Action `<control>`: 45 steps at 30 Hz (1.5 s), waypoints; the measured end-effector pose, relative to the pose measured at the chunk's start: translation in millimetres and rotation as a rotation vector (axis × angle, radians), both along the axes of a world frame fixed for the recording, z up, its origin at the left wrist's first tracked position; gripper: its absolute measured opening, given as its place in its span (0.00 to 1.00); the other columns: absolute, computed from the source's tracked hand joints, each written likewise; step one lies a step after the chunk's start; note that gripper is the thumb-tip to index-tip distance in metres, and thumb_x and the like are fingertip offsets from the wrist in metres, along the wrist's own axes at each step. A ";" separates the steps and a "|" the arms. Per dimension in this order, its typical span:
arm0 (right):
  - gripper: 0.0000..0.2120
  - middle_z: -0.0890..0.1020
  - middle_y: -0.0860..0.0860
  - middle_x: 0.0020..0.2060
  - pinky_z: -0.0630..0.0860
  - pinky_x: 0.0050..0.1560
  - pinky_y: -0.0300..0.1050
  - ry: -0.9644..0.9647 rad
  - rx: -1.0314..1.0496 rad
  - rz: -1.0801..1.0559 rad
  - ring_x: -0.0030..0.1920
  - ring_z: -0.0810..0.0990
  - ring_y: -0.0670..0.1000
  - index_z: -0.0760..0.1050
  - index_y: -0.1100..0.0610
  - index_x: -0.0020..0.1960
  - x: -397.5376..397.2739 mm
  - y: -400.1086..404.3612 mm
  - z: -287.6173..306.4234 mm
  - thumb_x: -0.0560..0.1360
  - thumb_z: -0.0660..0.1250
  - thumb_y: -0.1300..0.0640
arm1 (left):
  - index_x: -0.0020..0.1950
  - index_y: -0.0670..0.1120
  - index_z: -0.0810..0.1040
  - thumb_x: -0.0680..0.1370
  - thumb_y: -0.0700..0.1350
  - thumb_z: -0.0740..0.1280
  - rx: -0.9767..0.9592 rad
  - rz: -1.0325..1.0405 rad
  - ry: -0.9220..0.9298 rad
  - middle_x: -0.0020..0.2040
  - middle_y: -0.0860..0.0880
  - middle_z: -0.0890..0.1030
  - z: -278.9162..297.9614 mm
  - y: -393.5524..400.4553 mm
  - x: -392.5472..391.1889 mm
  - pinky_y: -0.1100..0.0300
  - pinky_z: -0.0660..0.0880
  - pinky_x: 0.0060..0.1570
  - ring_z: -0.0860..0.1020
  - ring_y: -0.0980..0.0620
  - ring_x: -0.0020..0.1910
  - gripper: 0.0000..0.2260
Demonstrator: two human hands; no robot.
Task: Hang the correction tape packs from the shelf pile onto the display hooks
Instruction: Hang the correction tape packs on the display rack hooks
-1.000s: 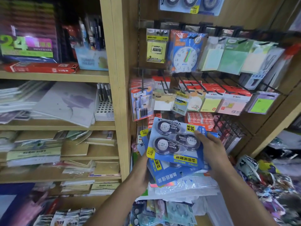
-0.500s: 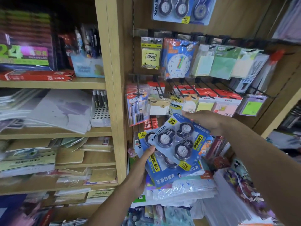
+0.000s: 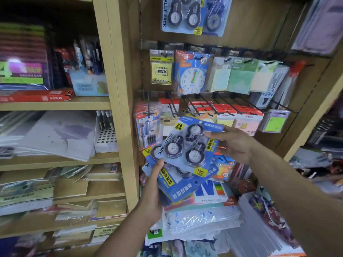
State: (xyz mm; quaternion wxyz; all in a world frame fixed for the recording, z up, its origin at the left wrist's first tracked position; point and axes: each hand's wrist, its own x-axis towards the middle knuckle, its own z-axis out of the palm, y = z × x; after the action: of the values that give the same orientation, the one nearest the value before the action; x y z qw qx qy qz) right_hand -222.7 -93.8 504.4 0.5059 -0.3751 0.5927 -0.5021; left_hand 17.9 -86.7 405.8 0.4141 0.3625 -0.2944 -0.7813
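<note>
- Since the earlier frames, the top blue carded correction tape pack (image 3: 187,145) has been lifted off the stack and tilted, its header end now raised toward 1 o'clock; the view has tipped upward as well.
- Right hand (image 3: 234,143): fingers clamped on the pack's right edge, thumb across the front of the card.
- Left hand (image 3: 154,190): gripping the remaining blue correction tape packs (image 3: 178,190) from below and left, thumb on their front; these sit under the lifted pack, at 6 o'clock from it.
- Already hung blue value pack (image 3: 193,15) sits at 12 o'clock, well above, on the wooden back panel.
- Black wire display hooks (image 3: 204,101) lie directly at 12 o'clock from the lifted pack, near its header end.
- Key relation: the pack's long axis runs from 7 to 1 o'clock, not yet square to any hook; the right hand is nearer the hooks and carries the pack.
- Judgement: the hang hole is not discernible; the header likely needs levelling before threading.
</note>
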 end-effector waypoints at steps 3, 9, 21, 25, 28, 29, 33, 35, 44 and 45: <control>0.06 0.86 0.52 0.44 0.75 0.43 0.44 -0.092 -0.108 -0.092 0.41 0.82 0.51 0.82 0.56 0.52 10.5 6.3 6.6 0.76 0.73 0.57 | 0.50 0.55 0.90 0.69 0.61 0.69 -0.058 -0.020 0.086 0.52 0.46 0.89 21.1 -0.6 -5.7 0.46 0.85 0.40 0.89 0.45 0.44 0.17; 0.23 0.87 0.51 0.52 0.79 0.54 0.56 -0.011 -0.254 -0.234 0.48 0.85 0.57 0.82 0.53 0.58 29.1 15.6 42.7 0.72 0.74 0.37 | 0.51 0.55 0.90 0.66 0.62 0.71 -0.151 -0.004 0.127 0.53 0.46 0.89 80.7 2.6 -22.9 0.45 0.84 0.48 0.88 0.44 0.47 0.19; 0.10 0.87 0.54 0.49 0.81 0.55 0.66 -0.072 -0.605 -0.403 0.47 0.87 0.58 0.82 0.56 0.55 16.2 -26.1 192.2 0.79 0.70 0.50 | 0.59 0.51 0.86 0.78 0.62 0.67 -0.321 -0.027 0.170 0.49 0.46 0.89 191.3 -11.1 -22.8 0.53 0.84 0.35 0.88 0.47 0.37 0.19; 0.32 0.86 0.52 0.57 0.81 0.56 0.66 -0.040 -0.671 -0.357 0.54 0.86 0.58 0.76 0.51 0.68 4.6 -58.7 240.4 0.67 0.76 0.41 | 0.63 0.51 0.85 0.75 0.64 0.69 -0.338 -0.034 0.121 0.54 0.45 0.89 204.3 -14.8 -8.1 0.49 0.84 0.45 0.88 0.43 0.49 0.24; 0.35 0.84 0.52 0.60 0.81 0.57 0.64 0.033 -0.691 -0.320 0.57 0.85 0.59 0.76 0.52 0.68 0.4 -93.0 264.1 0.66 0.75 0.37 | 0.61 0.53 0.86 0.76 0.64 0.68 -0.332 -0.051 0.127 0.55 0.46 0.89 206.8 -13.2 1.3 0.47 0.82 0.49 0.88 0.43 0.49 0.21; 0.27 0.84 0.54 0.59 0.81 0.58 0.64 0.068 -0.692 -0.308 0.56 0.85 0.59 0.78 0.54 0.66 10.5 -93.4 270.0 0.73 0.72 0.40 | 0.59 0.53 0.87 0.76 0.63 0.68 -0.340 -0.045 0.134 0.54 0.46 0.89 207.2 -13.8 2.5 0.49 0.82 0.46 0.89 0.44 0.46 0.19; 0.06 0.80 0.50 0.45 0.79 0.53 0.50 0.105 -0.660 -0.306 0.45 0.79 0.50 0.74 0.56 0.52 34.3 -101.2 282.3 0.83 0.65 0.53 | 0.47 0.48 0.88 0.80 0.56 0.66 -0.385 0.015 0.151 0.42 0.44 0.89 220.4 -16.8 -4.3 0.55 0.82 0.25 0.88 0.46 0.33 0.15; 0.06 0.81 0.52 0.49 0.79 0.55 0.51 0.112 -0.657 -0.315 0.46 0.79 0.51 0.76 0.57 0.53 32.2 -112.9 282.1 0.83 0.65 0.55 | 0.36 0.50 0.90 0.81 0.55 0.65 -0.434 0.052 0.168 0.37 0.46 0.89 225.1 -19.7 -8.9 0.56 0.80 0.22 0.87 0.48 0.29 0.20; 0.17 0.84 0.60 0.41 0.80 0.49 0.58 0.145 -0.619 -0.283 0.42 0.81 0.57 0.81 0.56 0.45 -32.4 -224.6 278.7 0.66 0.73 0.43 | 0.55 0.56 0.89 0.76 0.65 0.66 -0.545 0.087 0.170 0.54 0.48 0.89 254.8 -25.1 -28.8 0.43 0.84 0.54 0.87 0.44 0.53 0.19; 0.21 0.84 0.62 0.42 0.81 0.50 0.61 0.141 -0.608 -0.263 0.41 0.80 0.56 0.82 0.57 0.47 -34.4 -228.4 280.5 0.63 0.74 0.42 | 0.61 0.56 0.87 0.76 0.67 0.66 -0.530 0.076 0.159 0.57 0.47 0.88 255.2 -25.0 -31.0 0.39 0.79 0.63 0.85 0.42 0.59 0.22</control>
State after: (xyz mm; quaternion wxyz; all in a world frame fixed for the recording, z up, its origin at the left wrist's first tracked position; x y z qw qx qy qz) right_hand -257.1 -322.3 784.9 0.2594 -0.4630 0.4926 -0.6897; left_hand -13.1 -111.7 661.0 0.5452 0.1898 -0.4413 -0.6870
